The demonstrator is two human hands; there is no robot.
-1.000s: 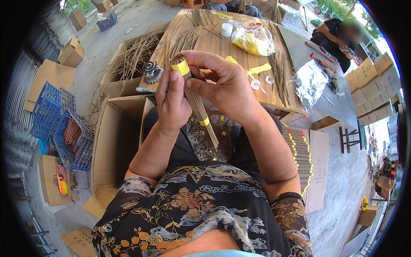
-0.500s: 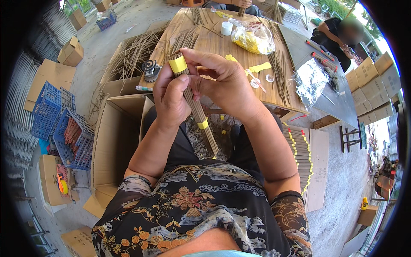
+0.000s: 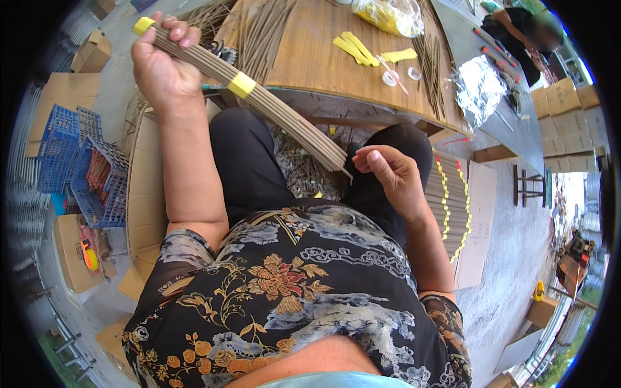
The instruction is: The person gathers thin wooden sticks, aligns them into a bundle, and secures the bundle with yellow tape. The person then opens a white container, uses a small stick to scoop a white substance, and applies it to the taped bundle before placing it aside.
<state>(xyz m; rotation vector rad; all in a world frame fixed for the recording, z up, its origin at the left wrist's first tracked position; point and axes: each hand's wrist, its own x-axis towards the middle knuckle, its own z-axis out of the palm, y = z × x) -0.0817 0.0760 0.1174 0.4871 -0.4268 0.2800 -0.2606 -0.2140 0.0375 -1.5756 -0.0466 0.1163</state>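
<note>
A bundle of thin brown incense sticks [image 3: 284, 119] slants across in front of me, its upper end to the left and its lower end over the gap between my knees. Yellow bands wrap it at the top end and near the middle. My left hand [image 3: 165, 68] is closed round its upper part, just below the top band. Close to the lower end, my right hand [image 3: 393, 173] has its fingers partly bent and apart, with nothing visible in them and not touching the sticks.
The wooden table [image 3: 310, 71] ahead bears loose sticks [image 3: 265, 39], yellow paper strips [image 3: 356, 48] and a plastic bag [image 3: 391, 16]. Banded bundles [image 3: 456, 200] lie on cardboard to my right. A cardboard box [image 3: 145, 187] and blue crates [image 3: 100, 187] stand left. Another person [image 3: 517, 35] works at far right.
My left hand has carried the bundle up and left, tilting it more. My right hand has let go of the top and dropped to near the lower end. The view has shifted downward.
</note>
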